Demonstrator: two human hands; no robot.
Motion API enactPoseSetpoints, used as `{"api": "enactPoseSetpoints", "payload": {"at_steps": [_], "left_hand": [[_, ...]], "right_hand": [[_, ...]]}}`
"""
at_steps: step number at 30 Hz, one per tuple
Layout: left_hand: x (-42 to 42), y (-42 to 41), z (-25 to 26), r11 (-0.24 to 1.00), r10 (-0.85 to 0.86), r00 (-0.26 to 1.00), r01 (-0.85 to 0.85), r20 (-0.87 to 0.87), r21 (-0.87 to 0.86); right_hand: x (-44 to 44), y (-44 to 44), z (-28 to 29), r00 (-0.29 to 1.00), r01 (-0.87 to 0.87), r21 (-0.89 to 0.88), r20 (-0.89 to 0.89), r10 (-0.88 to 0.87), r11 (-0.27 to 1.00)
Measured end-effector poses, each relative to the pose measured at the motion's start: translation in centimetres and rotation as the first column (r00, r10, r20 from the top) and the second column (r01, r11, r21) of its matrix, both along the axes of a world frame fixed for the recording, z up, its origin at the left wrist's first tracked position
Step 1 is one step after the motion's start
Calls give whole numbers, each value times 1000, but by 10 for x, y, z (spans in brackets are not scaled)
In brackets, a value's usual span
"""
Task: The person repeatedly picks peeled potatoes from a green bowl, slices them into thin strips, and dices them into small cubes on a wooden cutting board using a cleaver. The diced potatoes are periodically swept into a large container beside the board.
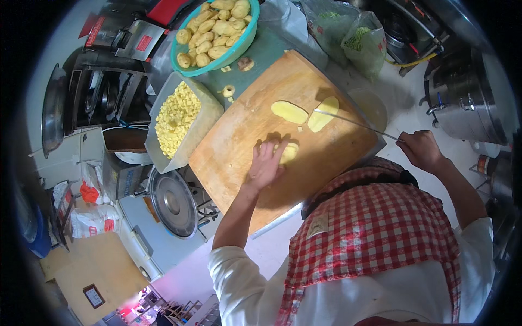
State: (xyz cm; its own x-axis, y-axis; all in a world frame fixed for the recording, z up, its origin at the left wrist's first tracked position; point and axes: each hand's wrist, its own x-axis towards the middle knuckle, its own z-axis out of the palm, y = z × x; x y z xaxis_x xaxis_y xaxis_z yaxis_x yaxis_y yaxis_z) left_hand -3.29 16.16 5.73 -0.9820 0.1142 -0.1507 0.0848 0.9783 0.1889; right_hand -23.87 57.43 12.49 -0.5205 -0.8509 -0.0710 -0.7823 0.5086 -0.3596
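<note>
My left hand (264, 165) is on a wooden cutting board (236, 134), its fingers curled over the near side of a peeled potato piece (290, 153). My right hand (421, 151) grips a knife (359, 122) by its handle, off the board's right edge. Seen nearly edge-on, the blade reaches over the board, its far end above an oval potato slice (324, 116). Another long potato slice (289, 112) lies flat to the left of that one. Between the slices and my left hand sits a small potato cube (300, 128).
Diced potato fills a plastic container (214, 102) left of the board. A turquoise basket (240, 61) of peeled potatoes stands behind it, near scraps (246, 64) on a green surface. Plastic bags of greens (359, 40) lie at the back right. A large metal pot (461, 102) stands at right.
</note>
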Motion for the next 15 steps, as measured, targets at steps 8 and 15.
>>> {"api": "enactPoseSetpoints", "payload": {"at_steps": [8,15], "left_hand": [[-7,-12,11,971,226,962,-210,-155,118],[-98,32,27,969,101,980,-58,-170,241]], "right_hand": [[-1,5,-7,984,143,-22,112,-140,989],[-2,9,-4,960,237,-14,159,-232,971]]}}
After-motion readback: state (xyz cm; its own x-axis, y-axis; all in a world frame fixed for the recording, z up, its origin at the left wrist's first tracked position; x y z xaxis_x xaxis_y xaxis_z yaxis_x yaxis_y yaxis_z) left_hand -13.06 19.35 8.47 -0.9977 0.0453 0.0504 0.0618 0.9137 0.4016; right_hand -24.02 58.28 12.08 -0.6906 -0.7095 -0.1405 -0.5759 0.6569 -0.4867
